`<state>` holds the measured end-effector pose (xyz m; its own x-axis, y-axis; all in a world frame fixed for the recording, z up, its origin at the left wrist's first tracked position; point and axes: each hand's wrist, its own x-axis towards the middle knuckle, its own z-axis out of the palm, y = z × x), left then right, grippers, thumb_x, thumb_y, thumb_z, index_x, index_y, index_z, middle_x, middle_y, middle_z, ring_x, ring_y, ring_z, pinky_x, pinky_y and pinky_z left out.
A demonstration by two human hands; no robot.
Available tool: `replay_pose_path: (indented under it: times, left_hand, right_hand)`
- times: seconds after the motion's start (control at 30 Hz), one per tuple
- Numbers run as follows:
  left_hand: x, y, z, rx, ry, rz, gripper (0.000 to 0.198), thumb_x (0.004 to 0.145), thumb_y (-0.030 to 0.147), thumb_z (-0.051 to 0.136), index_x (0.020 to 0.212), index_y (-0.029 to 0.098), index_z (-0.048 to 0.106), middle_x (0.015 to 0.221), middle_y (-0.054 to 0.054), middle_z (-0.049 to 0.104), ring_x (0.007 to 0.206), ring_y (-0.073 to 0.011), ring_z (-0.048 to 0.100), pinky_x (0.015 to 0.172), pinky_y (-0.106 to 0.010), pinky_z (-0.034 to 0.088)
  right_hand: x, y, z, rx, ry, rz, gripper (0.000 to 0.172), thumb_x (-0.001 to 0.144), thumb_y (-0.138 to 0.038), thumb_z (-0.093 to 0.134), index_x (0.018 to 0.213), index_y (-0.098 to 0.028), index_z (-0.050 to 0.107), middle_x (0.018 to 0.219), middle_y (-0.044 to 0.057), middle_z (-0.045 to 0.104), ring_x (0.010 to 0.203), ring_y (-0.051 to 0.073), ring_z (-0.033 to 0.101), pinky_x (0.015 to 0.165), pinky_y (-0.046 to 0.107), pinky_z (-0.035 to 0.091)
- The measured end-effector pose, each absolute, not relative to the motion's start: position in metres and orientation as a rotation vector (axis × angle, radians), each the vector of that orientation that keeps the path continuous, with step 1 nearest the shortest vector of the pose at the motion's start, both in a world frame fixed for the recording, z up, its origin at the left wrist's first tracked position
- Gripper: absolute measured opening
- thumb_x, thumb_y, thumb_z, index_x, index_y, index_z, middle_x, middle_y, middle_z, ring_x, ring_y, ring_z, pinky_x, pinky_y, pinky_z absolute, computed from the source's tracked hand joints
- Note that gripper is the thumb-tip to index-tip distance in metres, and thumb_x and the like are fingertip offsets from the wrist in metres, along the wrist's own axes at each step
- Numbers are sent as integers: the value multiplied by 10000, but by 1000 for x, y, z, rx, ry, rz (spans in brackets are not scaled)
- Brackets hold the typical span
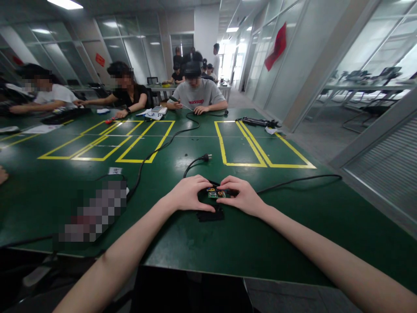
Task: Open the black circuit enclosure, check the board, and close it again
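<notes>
A small green circuit board (215, 193) with coloured parts sits between my two hands near the front of the green table (247, 234). My left hand (189, 193) curls round its left side with the fingers pressed on it. My right hand (241, 195) grips its right side, fingers bent over the board. A flat black part (210, 214) lies on the table right beneath my hands. A black cable (299, 179) runs from my hands off to the right.
A black power cord with a plug (206, 157) lies just beyond my hands. Yellow tape rectangles (247, 143) mark the table. A pixelated patch (94, 213) lies front left. Three people sit along the far and left sides; a black tool (257, 121) rests far right.
</notes>
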<state>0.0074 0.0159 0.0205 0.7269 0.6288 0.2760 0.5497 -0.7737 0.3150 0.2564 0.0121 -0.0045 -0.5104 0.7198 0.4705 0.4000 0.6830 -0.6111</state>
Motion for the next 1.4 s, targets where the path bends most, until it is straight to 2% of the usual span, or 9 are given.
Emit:
replay_pose_path:
  times: [0.3, 0.4, 0.53, 0.8, 0.9, 0.97, 1.1, 1.2, 1.4]
  left_hand:
    - [1, 19, 23, 2719, 948, 631, 547, 821, 600, 768, 1190, 198, 731, 1177, -107, 752, 1053, -269, 714, 946, -378, 549]
    - [-2, 18, 24, 2714, 976, 586, 606, 770, 651, 794, 1177, 206, 740, 1163, -107, 750, 1046, -276, 714, 940, -384, 556]
    - [-2, 17, 22, 2727, 963, 532, 729, 697, 651, 855, 1256, 207, 708, 1326, -139, 686, 1210, -317, 650, 1042, -435, 528]
    - [3, 15, 20, 2706, 990, 524, 786, 737, 656, 824, 1331, 168, 660, 1311, -166, 678, 1192, -335, 635, 1031, -465, 527]
    - [1, 16, 19, 2706, 962, 569, 686, 794, 604, 787, 1321, 185, 656, 1269, -146, 691, 1164, -310, 643, 1005, -436, 538]
    - [-2, 17, 20, 2700, 953, 622, 514, 859, 485, 731, 1275, 189, 670, 1227, -129, 697, 1138, -283, 653, 979, -405, 546]
    - [-6, 18, 21, 2679, 1049, 709, 219, 837, 251, 628, 1035, 198, 705, 1095, -80, 685, 978, -224, 673, 837, -329, 563]
    - [-8, 20, 22, 2667, 1100, 697, 169, 786, 217, 626, 943, 202, 687, 1048, -55, 667, 876, -197, 659, 744, -296, 548]
    - [-10, 23, 22, 2654, 1116, 705, 137, 779, 217, 642, 909, 210, 683, 1042, -51, 670, 913, -207, 663, 768, -299, 537]
  right_hand:
    - [250, 8, -4, -815, -2159, 546, 270, 844, -417, 811, 1000, -199, 776, 976, 77, 710, 846, 202, 691, 704, 312, 583]
    - [246, 4, -2, -790, -2149, 553, 254, 844, -399, 814, 995, -199, 776, 985, 81, 709, 867, 209, 696, 735, 328, 591]
    - [241, 0, -1, -807, -2147, 597, 255, 827, -402, 830, 986, -208, 781, 985, 77, 712, 872, 217, 700, 730, 333, 590]
    - [239, 8, -6, -866, -2212, 582, 244, 810, -368, 850, 976, -198, 793, 955, 71, 725, 866, 219, 708, 777, 341, 580]
    - [243, 12, -6, -828, -2229, 576, 206, 859, -318, 784, 1023, -194, 787, 990, 79, 732, 885, 213, 714, 803, 341, 579]
    - [246, 14, -5, -804, -2246, 587, 196, 888, -263, 714, 1055, -182, 781, 1009, 88, 739, 886, 207, 718, 799, 334, 579]
    - [252, 18, -3, -830, -2273, 584, 199, 876, -229, 681, 1043, -186, 780, 994, 83, 753, 857, 202, 724, 753, 318, 579]
    - [254, 21, -2, -841, -2287, 575, 192, 884, -230, 670, 1035, -191, 781, 1002, 85, 758, 870, 206, 726, 748, 318, 580]
    - [254, 23, -2, -832, -2297, 557, 180, 906, -255, 669, 1037, -201, 780, 1011, 86, 764, 890, 211, 731, 760, 327, 584]
